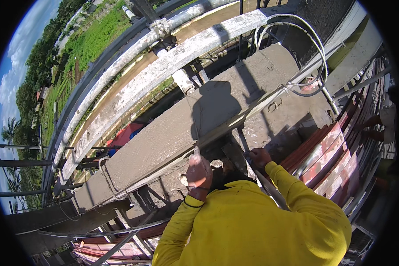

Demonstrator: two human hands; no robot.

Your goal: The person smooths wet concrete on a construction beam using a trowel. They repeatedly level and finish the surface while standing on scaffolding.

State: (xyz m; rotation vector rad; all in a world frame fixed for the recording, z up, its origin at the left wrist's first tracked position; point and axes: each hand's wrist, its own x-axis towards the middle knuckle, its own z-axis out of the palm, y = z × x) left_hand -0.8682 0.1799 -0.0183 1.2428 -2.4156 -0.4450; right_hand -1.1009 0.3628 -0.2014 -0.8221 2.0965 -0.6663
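My left hand [198, 174], with a dark band at its wrist, is closed at the near edge of a long grey slab of wet concrete [155, 137]. A small pale tip sticks up from its fingers; what it belongs to is not plain. My right hand [258, 158] is curled closed beside a dark flat bar [235, 156], and what it grips is hidden. A timber form board [235, 125] runs along the slab's near side. My head's shadow falls across the slab. Yellow sleeves cover both my arms.
Beyond the slab run a mortar-spattered beam [164, 66] and a pale pipe [104, 80]. A looped cable [326, 62] hangs at the far right. Reddish corrugated sheets [323, 159] lie at right. Another person's bare legs [377, 126] show at the right rim.
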